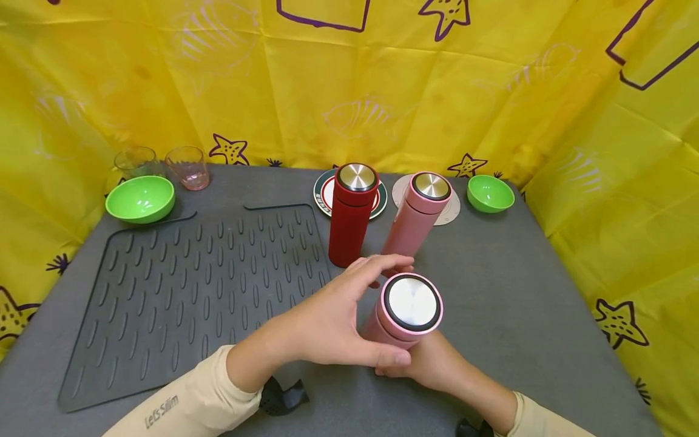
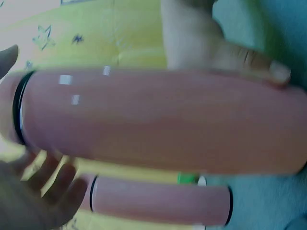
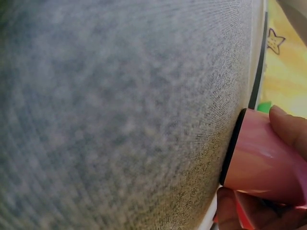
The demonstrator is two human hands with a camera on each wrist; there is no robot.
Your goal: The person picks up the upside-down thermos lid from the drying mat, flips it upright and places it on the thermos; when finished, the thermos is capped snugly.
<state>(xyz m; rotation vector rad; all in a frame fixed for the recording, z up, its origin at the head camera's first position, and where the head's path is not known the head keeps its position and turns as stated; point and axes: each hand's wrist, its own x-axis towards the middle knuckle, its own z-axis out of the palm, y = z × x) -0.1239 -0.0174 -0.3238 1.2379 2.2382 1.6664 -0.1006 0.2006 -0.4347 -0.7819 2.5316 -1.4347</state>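
Note:
A pink thermos bottle (image 1: 413, 303) with a silver-topped lid stands tilted near the front of the table. My right hand (image 1: 431, 364) grips its lower body; in the right wrist view the thumb and fingers wrap the pink thermos (image 3: 266, 158) close to its black base. Around the lid end, my left hand (image 1: 333, 315) is spread, its thumb in front and fingers behind. The left wrist view shows that thumb apart from the bottle and the fingers (image 2: 62, 191) beside the lid. Beyond stand a second pink thermos (image 1: 417, 212) and a red thermos (image 1: 352, 218).
A dark ridged mat (image 1: 218, 279) covers the left of the grey table (image 1: 519, 315). Farther back are a large green bowl (image 1: 141, 199), two clear glasses (image 1: 188, 167), a round plate (image 1: 323, 191), a pale round coaster (image 1: 450, 212) and a small green bowl (image 1: 489, 194). Yellow cloth surrounds the table.

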